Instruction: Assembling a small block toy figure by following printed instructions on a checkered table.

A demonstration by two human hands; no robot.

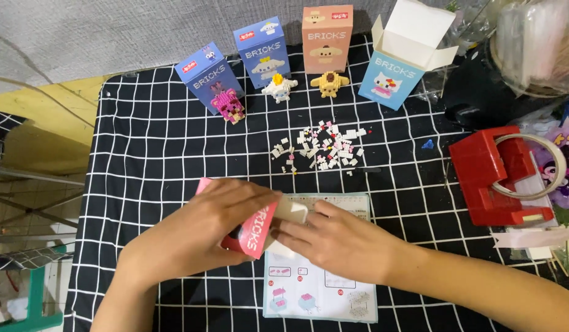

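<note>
Here, a small pink cardboard box (250, 230) lies on its side near the front of the surface (149, 160), which is covered in a black cloth with a white grid; the box's end flap is open toward the right, and what is inside cannot be seen. The left hand (201, 224) lies over the box from above, fingers wrapped round it and grasping it. The right hand (343, 243) comes in from the right, palm down, its fingers (290, 230) pressed on the pale open flap. Under both hands lies a printed paper instruction sheet (321, 289) with pictures of building steps. Beyond it, a scatter of tiny white and pink bricks (324, 150) lies loose on the cloth. Farther back stand four upright boxes: two blue boxes (207, 77), a salmon box (327, 38), and a light blue box (398, 67) with its top flaps open. Three small brick figures (279, 88) stand before them. A red tape dispenser (499, 175) sits at the right.
</note>
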